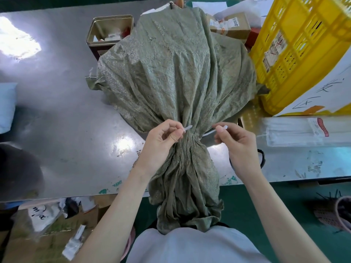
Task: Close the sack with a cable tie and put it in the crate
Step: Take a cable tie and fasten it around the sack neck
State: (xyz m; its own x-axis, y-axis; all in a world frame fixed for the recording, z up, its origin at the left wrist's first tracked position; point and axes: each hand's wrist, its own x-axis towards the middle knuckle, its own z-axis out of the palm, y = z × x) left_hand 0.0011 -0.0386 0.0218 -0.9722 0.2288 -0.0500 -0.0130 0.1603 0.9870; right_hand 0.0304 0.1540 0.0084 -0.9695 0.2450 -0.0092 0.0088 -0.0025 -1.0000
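Observation:
A green woven sack (176,73) lies on the metal table, its neck gathered tight near the front edge and its open end hanging over toward me. A white cable tie (208,132) passes behind the gathered neck. My left hand (161,143) pinches the tie's pointed end on the left of the neck. My right hand (235,143) pinches the tie's head end on the right. The two ends are apart, not joined. A yellow slatted crate (303,46) stands tilted at the back right, beside the sack.
A gold tin box (110,33) sits behind the sack at left, cardboard boxes (231,23) behind it at right. A clear packet of cable ties (307,131) lies at right. A white sheet with writing (326,92) leans on the crate. Boxes and bags sit under the table.

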